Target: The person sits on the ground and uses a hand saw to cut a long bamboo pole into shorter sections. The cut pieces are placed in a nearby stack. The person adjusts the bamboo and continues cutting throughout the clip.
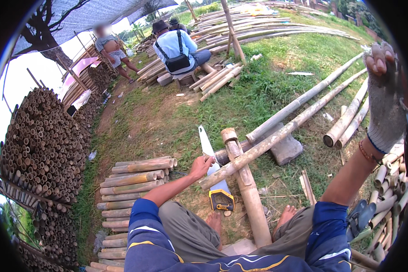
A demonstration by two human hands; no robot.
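Note:
My left hand (pixel 202 166) is bare and reaches to the near end of a long bamboo pole (pixel 276 134), fingers resting on or just beside it. That pole lies across a short thick bamboo log (pixel 245 181) and a grey stone block (pixel 288 148). A handsaw (pixel 213 168) with a yellow and black handle lies on the ground under my left hand. My right hand (pixel 385 97), in a worn grey knit glove, is raised high at the right with fingers curled and nothing visible in it. My bare feet (pixel 285 214) rest on the ground by the log.
Cut bamboo lengths (pixel 136 181) are stacked to my left, short pieces (pixel 387 190) to my right. A tall wall of stacked bamboo ends (pixel 43 145) stands far left. Long poles (pixel 349 115) lie on the grass. One person sits on a stool (pixel 179 47); another stands (pixel 113 52) behind.

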